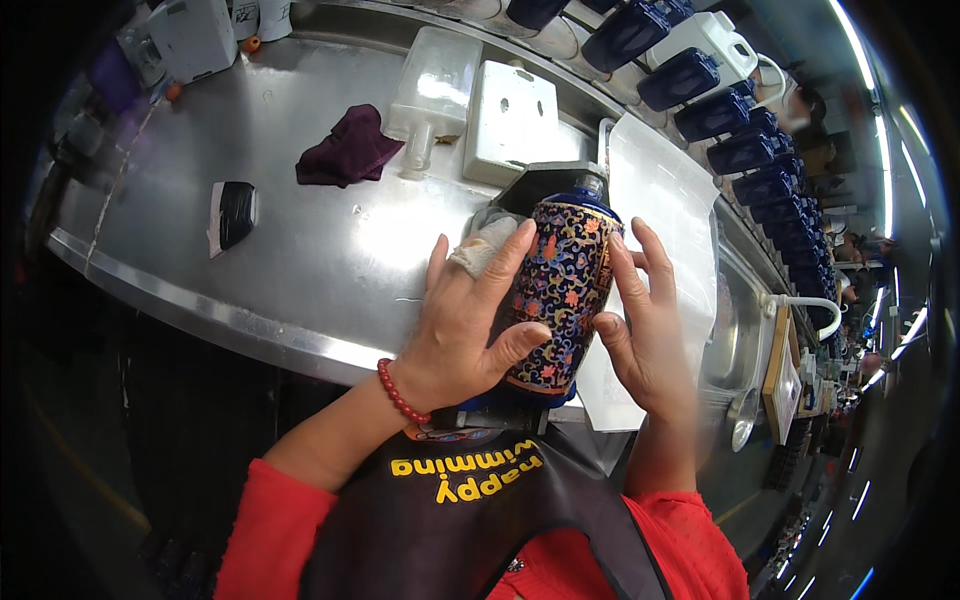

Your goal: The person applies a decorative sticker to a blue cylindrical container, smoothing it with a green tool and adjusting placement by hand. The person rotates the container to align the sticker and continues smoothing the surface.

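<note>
Navy bottle (556,310), one: was between left hand (455,330) and right hand (655,348), both with fingers (503,268) spread at its sides. Step seemed to be smoothing its floral wrap (572,285); next move likely called for even pressure.

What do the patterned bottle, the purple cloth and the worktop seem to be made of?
Patterned bottle: perhaps glazed ceramic or coated glass; its dark blue shoulder looks glossy.
Purple cloth: matte fabric, lying in soft folds.
Worktop: likely stainless steel, grey with blurred bright reflections.
</note>
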`<state>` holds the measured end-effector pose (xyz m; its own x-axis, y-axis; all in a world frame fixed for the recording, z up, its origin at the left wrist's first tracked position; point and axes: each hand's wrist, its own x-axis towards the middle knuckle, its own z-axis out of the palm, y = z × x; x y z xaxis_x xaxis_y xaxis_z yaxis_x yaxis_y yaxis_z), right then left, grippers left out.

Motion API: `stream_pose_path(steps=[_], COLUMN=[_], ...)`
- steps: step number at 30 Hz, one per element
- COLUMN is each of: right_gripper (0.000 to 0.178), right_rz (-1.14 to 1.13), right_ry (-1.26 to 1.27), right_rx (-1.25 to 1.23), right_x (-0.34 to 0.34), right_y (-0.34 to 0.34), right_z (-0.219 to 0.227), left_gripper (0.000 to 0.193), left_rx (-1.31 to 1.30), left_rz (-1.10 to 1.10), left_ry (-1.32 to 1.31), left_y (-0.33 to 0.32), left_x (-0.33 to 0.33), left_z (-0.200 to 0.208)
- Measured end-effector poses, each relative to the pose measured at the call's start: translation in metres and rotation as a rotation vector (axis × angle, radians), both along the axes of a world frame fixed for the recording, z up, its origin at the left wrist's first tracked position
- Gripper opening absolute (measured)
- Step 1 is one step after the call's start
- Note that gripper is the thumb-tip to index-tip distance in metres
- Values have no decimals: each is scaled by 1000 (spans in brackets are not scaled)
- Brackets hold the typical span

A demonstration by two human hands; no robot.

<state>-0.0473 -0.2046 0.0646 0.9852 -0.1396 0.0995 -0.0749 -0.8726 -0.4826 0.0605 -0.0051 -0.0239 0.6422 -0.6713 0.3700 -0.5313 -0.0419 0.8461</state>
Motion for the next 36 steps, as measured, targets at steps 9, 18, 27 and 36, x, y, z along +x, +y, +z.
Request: stream_pose_path(steps=[9, 18, 27, 36], right_gripper=[72, 72, 72, 76], right_rz=[50, 41, 14, 36], right_ry=[-39, -29, -47, -60], right_rx=[45, 43, 123, 104], right_x=[-15, -27, -32, -32], right_y=[13, 24, 32, 31], right_z=[-3, -2, -11, -13], left_gripper=[110, 100, 105, 104], left_rx=[271, 346, 361, 330], left_rz=[11, 152, 107, 98], left_ry=[-224, -522, -433, -409], left_y=[26, 20, 21, 20], left_x=[-29, -28, -31, -31], left_z=[-7, 9, 8, 4])
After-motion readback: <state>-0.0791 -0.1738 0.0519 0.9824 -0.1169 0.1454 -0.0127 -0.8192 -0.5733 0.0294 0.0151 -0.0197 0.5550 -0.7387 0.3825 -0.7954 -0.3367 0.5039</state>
